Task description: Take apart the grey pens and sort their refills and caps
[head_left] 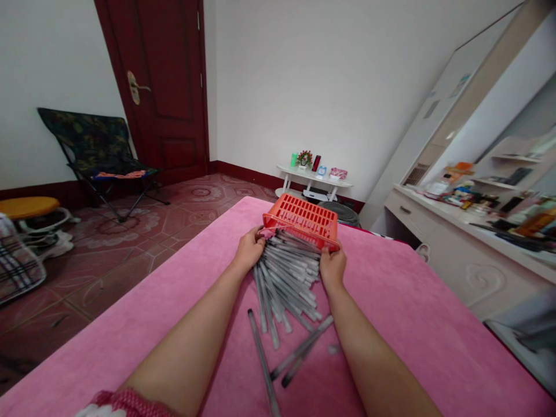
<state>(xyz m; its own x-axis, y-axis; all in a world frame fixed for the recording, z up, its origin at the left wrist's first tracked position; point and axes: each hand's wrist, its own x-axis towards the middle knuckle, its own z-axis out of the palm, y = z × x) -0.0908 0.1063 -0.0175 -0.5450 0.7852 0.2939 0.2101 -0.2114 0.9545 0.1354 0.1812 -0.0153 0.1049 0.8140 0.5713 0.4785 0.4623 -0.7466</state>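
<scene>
A red-orange plastic basket (pixel 306 213) is tipped on its side, its mouth facing me. My left hand (pixel 251 249) grips its left rim, with the fingers partly hidden. On the opposite rim, my right hand (pixel 333 265) is closed around the corner. A thick heap of grey pens (pixel 286 278) with dark ends spills out of the basket onto the pink cloth between my hands. Closer to me lie a few loose pens (pixel 261 359), some crossing each other and slightly blurred.
The pink-covered table (pixel 391 324) spreads under everything. Behind it stands a low white shelf (pixel 315 175) with a small potted plant. A cluttered dresser (pixel 469 237) is on the right, and a folding chair (pixel 99 147) and a yellow stool (pixel 28 207) on the left.
</scene>
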